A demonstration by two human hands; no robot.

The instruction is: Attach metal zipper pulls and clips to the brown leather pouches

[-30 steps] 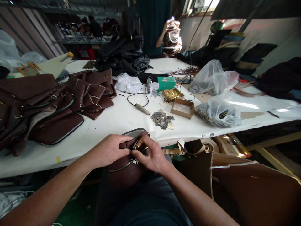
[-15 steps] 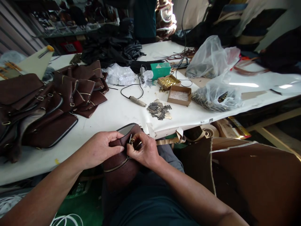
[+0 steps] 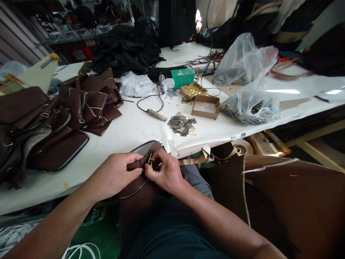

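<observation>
A dark brown leather bag [image 3: 140, 201] with a curved brass zipper [image 3: 134, 190] rests on my lap, against the table edge. My left hand [image 3: 118, 175] grips the bag's upper edge between thumb and fingers. On the other side, my right hand [image 3: 165, 171] pinches a small brass-coloured metal fitting [image 3: 150, 159] at the bag's top; its exact kind is partly hidden by my fingers. Just beyond the bag, flat metal plates [image 3: 181, 124] lie in a loose pile on the white table [image 3: 121, 144].
Brown leather bag pieces [image 3: 61, 144] are heaped at left. Cardboard boxes hold gold bits [image 3: 192, 90] and pale small parts [image 3: 206, 107]. A corded tool [image 3: 156, 115] lies mid-table. Plastic bags [image 3: 250, 108] of metal parts sit at right, above a large carton [image 3: 293, 201].
Both hands keep almost the same grip on the bag and fitting. The view has shifted slightly, and the person in dark green across the table is no longer seen there.
</observation>
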